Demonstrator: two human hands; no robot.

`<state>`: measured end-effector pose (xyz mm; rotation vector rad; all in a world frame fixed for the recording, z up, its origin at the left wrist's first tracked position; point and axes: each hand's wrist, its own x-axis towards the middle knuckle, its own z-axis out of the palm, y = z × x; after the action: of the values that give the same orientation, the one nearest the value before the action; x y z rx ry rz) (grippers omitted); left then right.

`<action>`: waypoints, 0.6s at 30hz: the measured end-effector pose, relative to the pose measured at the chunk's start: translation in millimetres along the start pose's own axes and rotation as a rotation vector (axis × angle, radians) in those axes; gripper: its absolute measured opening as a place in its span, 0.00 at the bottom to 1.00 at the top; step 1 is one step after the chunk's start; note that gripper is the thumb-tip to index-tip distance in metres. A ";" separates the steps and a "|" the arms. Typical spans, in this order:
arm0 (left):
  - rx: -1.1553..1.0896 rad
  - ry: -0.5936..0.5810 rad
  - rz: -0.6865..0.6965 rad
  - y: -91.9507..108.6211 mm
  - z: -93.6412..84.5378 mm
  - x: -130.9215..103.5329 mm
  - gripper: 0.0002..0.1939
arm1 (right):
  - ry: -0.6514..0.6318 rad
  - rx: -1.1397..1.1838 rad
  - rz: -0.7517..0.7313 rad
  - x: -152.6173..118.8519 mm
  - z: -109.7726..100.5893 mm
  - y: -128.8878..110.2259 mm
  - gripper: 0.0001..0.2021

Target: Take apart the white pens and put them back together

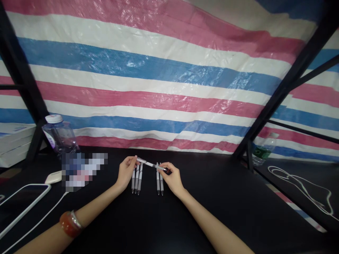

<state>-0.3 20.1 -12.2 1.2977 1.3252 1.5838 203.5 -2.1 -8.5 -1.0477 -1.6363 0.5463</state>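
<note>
Your two bare forearms reach in from the near edge and converge toward the middle of the scene. The left arm comes from the near left, with an orange-red bangle and a thin band on its wrist. Your left hand (126, 172) is raised at the wrist, thumb and fingertips pinched together at its far right side. The right arm comes from the near right, bare. Your right hand (172, 176) has its back up, the fingers curled and pinched at its far left side. The two hands are near each other but apart, at about the same height.
</note>
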 end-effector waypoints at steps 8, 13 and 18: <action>-0.082 -0.053 -0.050 -4.8 -0.9 4.3 0.19 | 0.013 0.000 0.014 -0.5 0.0 0.7 0.05; -0.089 -0.048 -0.062 -5.1 -0.9 4.1 0.18 | 0.017 0.011 0.020 -0.3 -0.3 0.1 0.06; -0.092 -0.056 -0.068 -1.7 -0.6 2.4 0.17 | 0.029 -0.013 -0.006 0.0 0.2 2.4 0.06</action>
<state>-1.6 22.6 -13.1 1.2196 1.2344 1.5332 204.2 -0.9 -10.5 -1.0547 -1.6196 0.5151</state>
